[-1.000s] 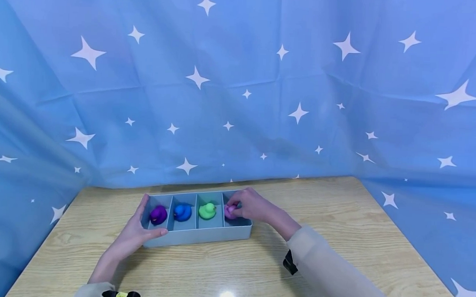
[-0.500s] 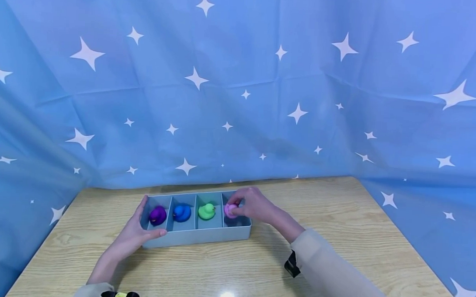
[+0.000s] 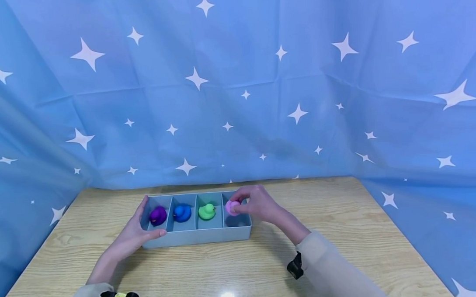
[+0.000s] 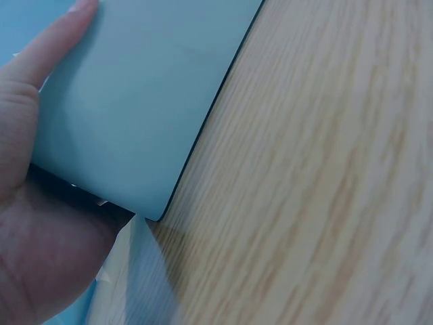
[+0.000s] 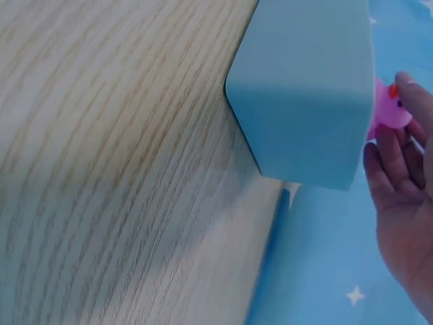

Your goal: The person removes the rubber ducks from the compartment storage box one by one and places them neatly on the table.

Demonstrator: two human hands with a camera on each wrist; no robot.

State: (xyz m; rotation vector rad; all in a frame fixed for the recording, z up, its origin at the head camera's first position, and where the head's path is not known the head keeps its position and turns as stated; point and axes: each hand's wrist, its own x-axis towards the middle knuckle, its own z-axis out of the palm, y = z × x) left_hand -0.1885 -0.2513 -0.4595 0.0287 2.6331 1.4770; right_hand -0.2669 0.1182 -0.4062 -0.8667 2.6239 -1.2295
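A light blue-grey box [image 3: 197, 238] with several compartments stands on the table. My left hand [image 3: 134, 232] grips its left end, thumb along the front wall and fingers at the far left corner; the left wrist view shows the thumb [image 4: 57, 44] on the wall. My right hand [image 3: 261, 204] pinches a pink rubber duck [image 3: 232, 207] at the rightmost compartment. In the right wrist view the duck's head [image 5: 391, 108] shows above the box rim, its lower part hidden. A purple duck [image 3: 158, 215], a blue duck [image 3: 182, 212] and a green duck [image 3: 207, 211] sit in separate compartments.
The wooden table [image 3: 338, 213] extends around the box on all sides. A blue cloth [image 3: 239, 100] with white stars hangs behind the table and at both sides. Black bands [image 3: 295, 266] are worn at the wrists.
My right hand has risen slightly, lifting the pink rubber duck a little higher in its compartment. The left hand and the box look unmoved.
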